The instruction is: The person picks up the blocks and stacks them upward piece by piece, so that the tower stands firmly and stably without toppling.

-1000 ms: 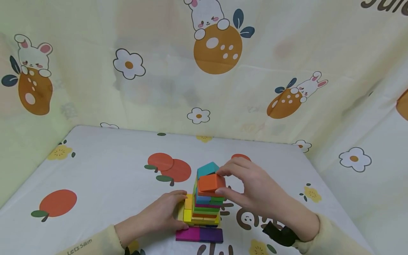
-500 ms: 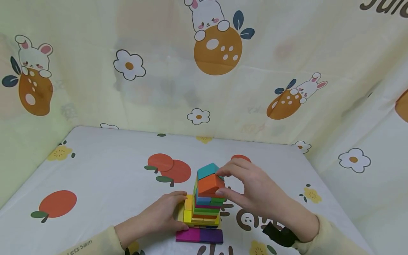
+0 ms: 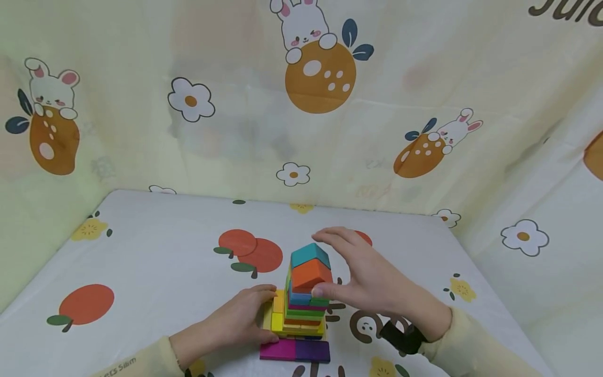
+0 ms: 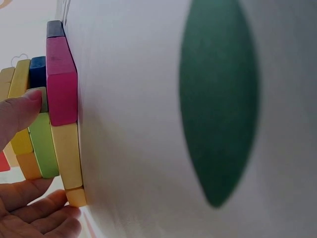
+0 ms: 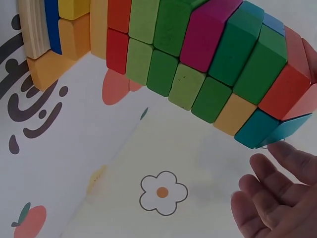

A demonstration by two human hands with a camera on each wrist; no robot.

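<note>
From the head view, a tall stack of coloured wooden blocks (image 3: 305, 296) stands upright on the white fruit-printed tablecloth (image 3: 155, 272), near the front edge and about midway across, its long axis vertical with a slight twist toward the top. An orange wooden block (image 3: 311, 274) and a teal wooden block (image 3: 309, 255) crown it, and a flat magenta-and-purple block (image 3: 294, 350) juts out at the base toward the camera. The left hand (image 3: 240, 317) rests against the yellow lower layers with fingers fairly straight. The right hand (image 3: 363, 275) is spread around the top, thumb touching the orange block's lower edge, fingers arched clear above the teal one. Wide cloth lies free to the left, behind and to the right, up to the curtain walls. In the left wrist view, fingertips (image 4: 22, 111) press the yellow and green layers beside the magenta block (image 4: 62, 82). In the right wrist view, the stack (image 5: 198, 59) leans across the frame, its teal end near the relaxed, parted fingers (image 5: 277, 193), which hold nothing.
</note>
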